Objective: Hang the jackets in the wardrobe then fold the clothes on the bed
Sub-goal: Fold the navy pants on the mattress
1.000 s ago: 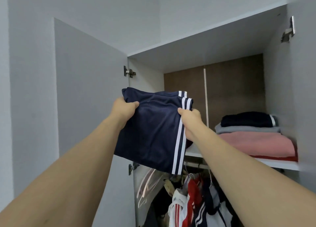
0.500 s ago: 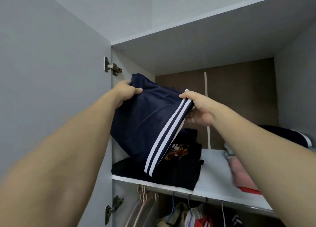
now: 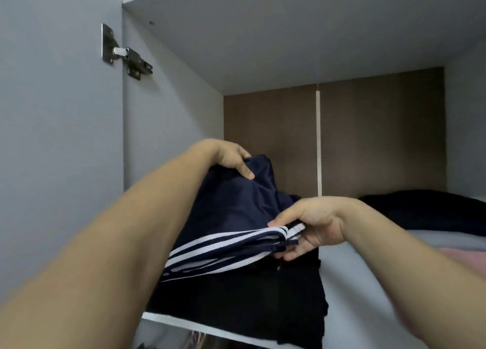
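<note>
Both hands have carried the shorts (image 3: pixel 231 212) deeper into the wardrobe, lowering them toward the black pile (image 3: pixel 236 296) on the shelf (image 3: pixel 184 322). Nearest, the right hand (image 3: pixel 313 225) pinches the white-striped edge between thumb and fingers, just above that pile. Farther in, the left hand (image 3: pixel 231 156) grips the shorts' far corner, fingers curled over the cloth. At right lie a pink garment (image 3: pixel 462 256), a grey one (image 3: pixel 447 239) and a dark one (image 3: pixel 426 206) stacked. A hinge (image 3: pixel 126 54) sits on the open door.
</note>
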The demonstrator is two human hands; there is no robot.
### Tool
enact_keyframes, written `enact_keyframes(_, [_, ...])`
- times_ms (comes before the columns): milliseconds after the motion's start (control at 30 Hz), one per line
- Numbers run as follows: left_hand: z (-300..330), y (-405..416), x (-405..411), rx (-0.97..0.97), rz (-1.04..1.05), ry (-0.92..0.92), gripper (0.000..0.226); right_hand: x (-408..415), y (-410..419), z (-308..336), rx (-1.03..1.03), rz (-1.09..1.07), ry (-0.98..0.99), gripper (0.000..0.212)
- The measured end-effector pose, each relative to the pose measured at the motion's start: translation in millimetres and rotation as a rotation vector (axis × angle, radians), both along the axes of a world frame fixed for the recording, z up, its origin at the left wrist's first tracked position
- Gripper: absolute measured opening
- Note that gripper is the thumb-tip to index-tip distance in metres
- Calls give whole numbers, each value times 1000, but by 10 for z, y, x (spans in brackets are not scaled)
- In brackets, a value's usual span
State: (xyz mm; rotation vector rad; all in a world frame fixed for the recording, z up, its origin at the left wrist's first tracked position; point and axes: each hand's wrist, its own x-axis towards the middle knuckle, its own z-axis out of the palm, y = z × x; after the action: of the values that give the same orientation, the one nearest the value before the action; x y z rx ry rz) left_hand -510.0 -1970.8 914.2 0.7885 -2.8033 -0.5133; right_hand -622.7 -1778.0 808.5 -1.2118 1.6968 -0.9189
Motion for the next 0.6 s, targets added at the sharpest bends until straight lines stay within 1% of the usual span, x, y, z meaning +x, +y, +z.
enact_keyframes(67, [-515,-17,-325,-230,-13,-63,49,-39,55,-294,47,-86,-5,21])
enact_keyframes(100, [-764,7,-375,-367,-6,-80,58,-46,66,-390,37,-137,-34,25])
enact_keyframes(133, [-973,39,-349,-472,-10,-73,61,-46,64,-441,13,-190,-86,32])
enact_keyframes(167, [-1140,51,-269,-500,-24,-44,61,-44,48,-446,-15,-238,-129,38])
enact_keyframes(200, [-1264,41,-147,-464,-31,-3,59,-38,13,-419,-40,-280,-151,41])
enact_keyframes(267, [-1436,-3,176,-279,-7,61,59,13,-101,-351,-76,-363,-140,40])
enact_keyframes(333, [-1588,-12,529,-86,23,89,64,143,-227,-334,-74,-445,-58,30])
enact_keyframes(400, [-1738,11,793,21,-2,118,66,271,-321,-380,-58,-496,73,15])
enact_keyframes(433, [-1814,30,877,32,-8,135,66,318,-344,-415,-41,-504,146,11])
enact_keyframes(467, [-1877,54,938,0,-2,155,65,359,-350,-438,-23,-511,210,12])
enact_keyframes(533, [-1968,104,1000,-138,26,181,62,401,-323,-465,23,-505,318,16])
enact_keyframes(600, [-2003,138,1009,-230,30,158,61,457,-265,-440,107,-503,404,21])
